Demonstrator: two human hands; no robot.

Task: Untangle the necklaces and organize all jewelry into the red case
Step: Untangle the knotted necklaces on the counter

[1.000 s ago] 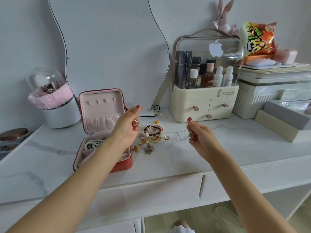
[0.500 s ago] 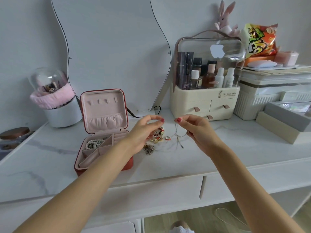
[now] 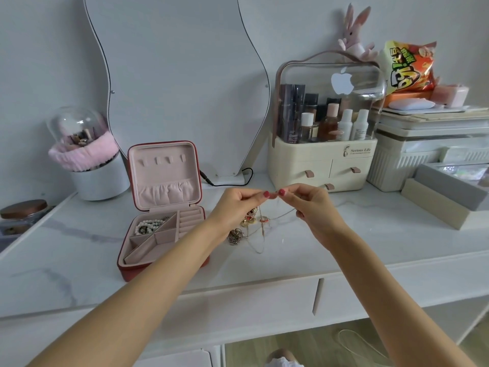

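The red case (image 3: pixel 137 270) lies open on the white marble table, its pink lid upright. A pearl piece (image 3: pixel 148 225) rests in its back-left compartment. My left hand (image 3: pixel 235 207) and my right hand (image 3: pixel 312 207) meet fingertip to fingertip above the table, both pinching a thin chain necklace (image 3: pixel 260 241) that hangs down in a loop to the tabletop. Under the hands lies a small heap of jewelry (image 3: pixel 248 219), with a dark metallic piece (image 3: pixel 235 236) in front of it. My left hand hides part of the heap.
A wavy mirror (image 3: pixel 180 83) leans against the wall, its black cable (image 3: pixel 230 181) lying behind the hands. A cream cosmetics organizer (image 3: pixel 325 165) stands at the back right, boxes (image 3: pixel 436 205) further right, a brush holder (image 3: pixel 90 165) at back left.
Both hands have come together from wide apart, bringing the ends of the chain to one point. They rose slightly, and the chain now hangs in a loop instead of stretching between them.
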